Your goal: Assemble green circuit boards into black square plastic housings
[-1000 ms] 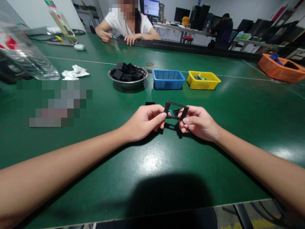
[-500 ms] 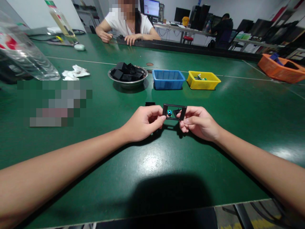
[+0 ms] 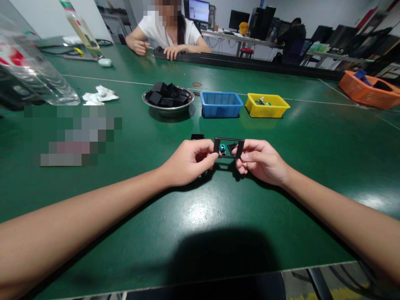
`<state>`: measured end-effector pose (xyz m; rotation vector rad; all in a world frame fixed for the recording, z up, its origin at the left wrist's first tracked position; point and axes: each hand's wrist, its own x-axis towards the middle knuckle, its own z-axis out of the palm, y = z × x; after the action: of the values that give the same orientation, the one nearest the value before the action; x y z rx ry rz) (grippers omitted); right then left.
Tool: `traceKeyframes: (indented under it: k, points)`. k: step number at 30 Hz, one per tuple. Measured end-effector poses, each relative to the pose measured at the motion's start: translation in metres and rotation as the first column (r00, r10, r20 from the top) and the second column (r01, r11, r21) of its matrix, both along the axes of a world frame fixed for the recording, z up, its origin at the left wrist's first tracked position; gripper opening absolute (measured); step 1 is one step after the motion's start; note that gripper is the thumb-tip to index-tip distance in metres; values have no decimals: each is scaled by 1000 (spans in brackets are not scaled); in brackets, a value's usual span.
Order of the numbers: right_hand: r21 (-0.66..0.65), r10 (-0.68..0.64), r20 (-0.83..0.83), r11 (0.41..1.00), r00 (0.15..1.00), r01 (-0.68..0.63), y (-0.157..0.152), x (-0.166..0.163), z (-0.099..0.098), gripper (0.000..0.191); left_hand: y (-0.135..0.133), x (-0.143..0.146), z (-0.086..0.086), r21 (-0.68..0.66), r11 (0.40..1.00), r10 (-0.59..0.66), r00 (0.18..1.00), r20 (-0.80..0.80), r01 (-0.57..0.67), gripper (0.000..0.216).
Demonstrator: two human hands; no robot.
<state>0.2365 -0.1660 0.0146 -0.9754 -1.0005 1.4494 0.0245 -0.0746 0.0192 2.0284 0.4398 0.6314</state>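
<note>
Between my two hands a small black rectangular frame (image 3: 229, 138) is held up over the green table. My left hand (image 3: 192, 161) pinches its left end between thumb and fingers. At the right end, my right hand (image 3: 264, 160) grips it the same way, other fingers curled below. Through the frame's opening show a small blue-green part (image 3: 222, 148) and a black triangular piece (image 3: 231, 148); whether they touch the frame I cannot tell. A black block (image 3: 197, 136) lies just behind my left hand, partly hidden by it.
Beyond my hands stand a metal bowl (image 3: 168, 109) of black parts, a blue bin (image 3: 221, 105) and a yellow bin (image 3: 267, 111) with small circuit pieces. Bottles (image 3: 40, 66) and crumpled tissue (image 3: 100, 95) are at left, an orange basket (image 3: 368, 91) at far right. A person sits opposite.
The black frame has tilted very slightly in my hands. Both hands keep their hold and have hardly moved.
</note>
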Motion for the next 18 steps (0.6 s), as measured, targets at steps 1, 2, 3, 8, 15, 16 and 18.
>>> traceKeyframes:
  k: [1, 2, 3, 8, 15, 16, 18]
  points:
    - [1, 0, 1, 1000, 1000, 0, 0, 0, 0, 18, 0, 0, 0, 1, 1000, 3, 1000, -5, -3, 25]
    - [1, -1, 1, 1000, 1000, 1, 0, 0, 0, 19, 0, 0, 0, 1, 1000, 6, 1000, -8, -5, 25]
    - [1, -1, 0, 1000, 1000, 1, 0, 1, 0, 19, 0, 0, 0, 1, 1000, 7, 1000, -9, -7, 25]
    - [-5, 4, -8, 1000, 1000, -4, 0, 0, 0, 18, -1, 0, 1, 7, 1000, 1, 1000, -10, -1, 26]
    - [3, -4, -6, 1000, 1000, 4, 0, 0, -1, 18, -1, 0, 3, 3, 1000, -3, 1000, -9, 3, 25]
    - [2, -2, -3, 1000, 1000, 2, 0, 0, -1, 18, -1, 0, 3, 2, 1000, -3, 1000, -11, 3, 26]
    - [2, -1, 0, 1000, 1000, 1, 0, 1, -1, 19, 0, 0, 2, 2, 1000, -6, 1000, -13, 6, 26]
